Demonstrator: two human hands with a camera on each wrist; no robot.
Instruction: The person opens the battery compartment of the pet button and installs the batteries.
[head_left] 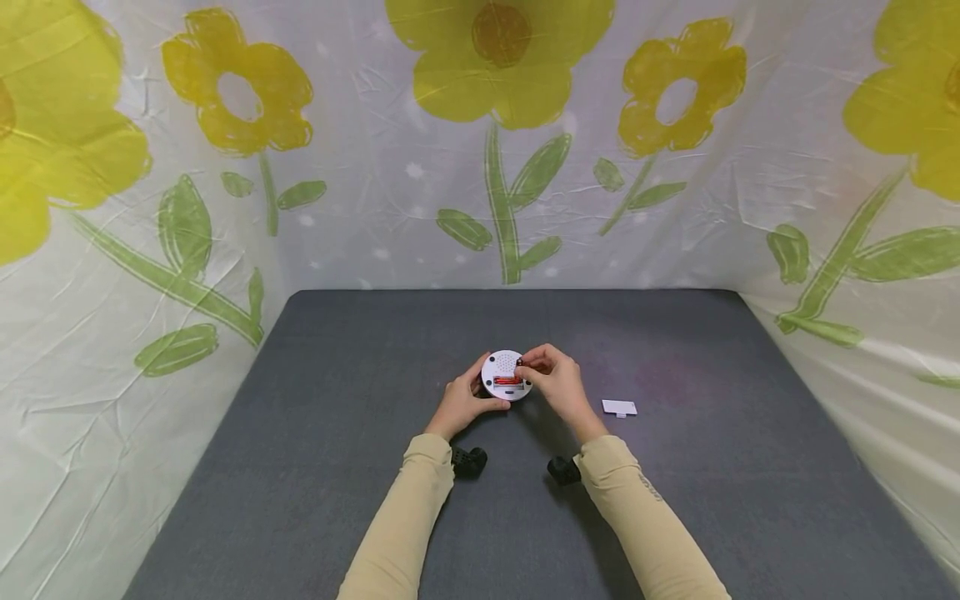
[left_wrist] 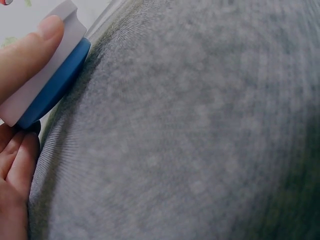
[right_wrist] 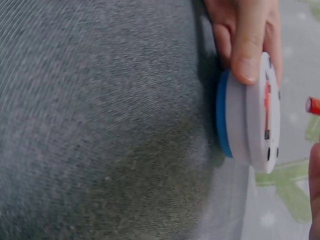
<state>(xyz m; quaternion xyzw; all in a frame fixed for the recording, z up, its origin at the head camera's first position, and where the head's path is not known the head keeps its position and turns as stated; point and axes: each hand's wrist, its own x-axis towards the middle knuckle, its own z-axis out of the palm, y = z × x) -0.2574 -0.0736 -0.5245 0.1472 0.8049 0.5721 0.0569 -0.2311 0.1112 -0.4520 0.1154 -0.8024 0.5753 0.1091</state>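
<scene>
A round white device (head_left: 504, 374) with a blue underside lies back-up in the middle of the grey table (head_left: 337, 467). Its battery bay is uncovered, and a red battery (head_left: 507, 381) sits inside. My left hand (head_left: 467, 400) grips the device's left rim; the left wrist view shows a fingertip (left_wrist: 30, 52) curled over the device's white and blue edge (left_wrist: 47, 87). My right hand (head_left: 553, 379) is at the device's right rim with its fingers pinched together. In the right wrist view the end of a second red battery (right_wrist: 313, 106) shows just off the device's (right_wrist: 247, 120) face.
A small white battery cover (head_left: 619, 407) lies on the table to the right of my right hand. Cloth printed with yellow flowers (head_left: 495, 125) walls in the table at the back and on both sides.
</scene>
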